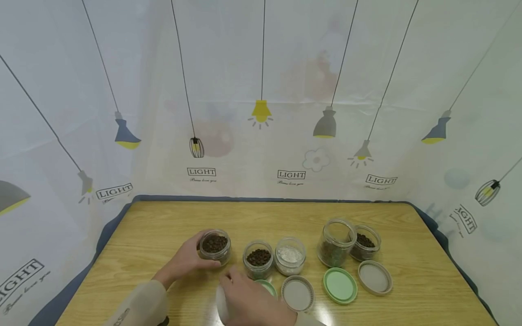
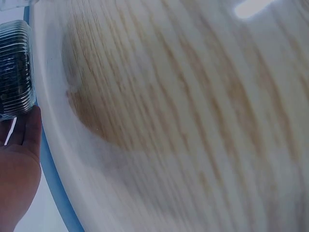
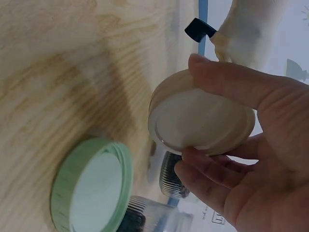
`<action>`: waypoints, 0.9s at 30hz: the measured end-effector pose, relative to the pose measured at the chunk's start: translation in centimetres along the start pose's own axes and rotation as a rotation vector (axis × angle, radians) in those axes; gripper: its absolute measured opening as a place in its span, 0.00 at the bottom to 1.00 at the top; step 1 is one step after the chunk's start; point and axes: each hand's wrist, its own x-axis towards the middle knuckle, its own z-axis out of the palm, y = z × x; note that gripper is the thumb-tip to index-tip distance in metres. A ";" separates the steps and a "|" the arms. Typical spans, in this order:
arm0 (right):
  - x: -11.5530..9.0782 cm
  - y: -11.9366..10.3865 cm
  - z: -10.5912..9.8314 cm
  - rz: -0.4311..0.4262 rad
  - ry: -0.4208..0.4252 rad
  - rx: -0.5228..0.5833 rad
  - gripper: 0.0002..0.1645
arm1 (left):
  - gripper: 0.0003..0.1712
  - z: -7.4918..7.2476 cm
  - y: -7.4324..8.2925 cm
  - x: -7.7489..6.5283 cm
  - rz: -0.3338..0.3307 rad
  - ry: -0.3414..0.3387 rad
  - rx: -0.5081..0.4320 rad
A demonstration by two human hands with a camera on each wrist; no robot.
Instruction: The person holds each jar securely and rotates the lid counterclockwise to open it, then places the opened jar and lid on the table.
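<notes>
On the left side of the table my left hand point(image 1: 188, 259) grips a small clear jar point(image 1: 215, 244) of dark brown pieces, thumb in front and fingers around the far side. The left wrist view catches only part of that ribbed jar point(image 2: 15, 70) at its edge, with the fingers against it. My right hand point(image 1: 252, 299) pinches a pale round lid point(image 3: 200, 116) by its rim, tilted above the table near the front. A green lid point(image 3: 91, 186) lies just beside it, partly covered by the right hand in the head view.
Right of the held jar stand an open jar of dark pieces point(image 1: 258, 258) and a jar of white bits point(image 1: 290, 256). Farther right are a taller jar point(image 1: 336, 244) and another dark-filled jar point(image 1: 365, 242). Grey lids point(image 1: 297, 293) and a green lid point(image 1: 340, 285) lie in front.
</notes>
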 end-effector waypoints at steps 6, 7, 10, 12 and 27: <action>0.3 -0.1 0.9 -0.012 0.002 0.052 0.46 | 0.51 0.1 0.1 0.0 -0.023 -0.007 -0.001; 0.4 -0.1 1.1 -0.005 -0.007 0.069 0.48 | 0.51 0.1 0.2 0.0 -0.029 -0.008 -0.005; 0.7 -0.1 1.6 0.018 -0.035 0.108 0.53 | 0.52 0.2 0.2 0.0 -0.040 -0.019 -0.010; 1.0 -0.1 2.0 0.025 -0.040 0.111 0.57 | 0.52 0.2 0.2 0.0 -0.046 -0.028 -0.015; 2.0 -1.4 4.0 0.189 0.158 -0.177 0.51 | 0.52 0.2 0.1 0.3 -0.019 -0.045 0.005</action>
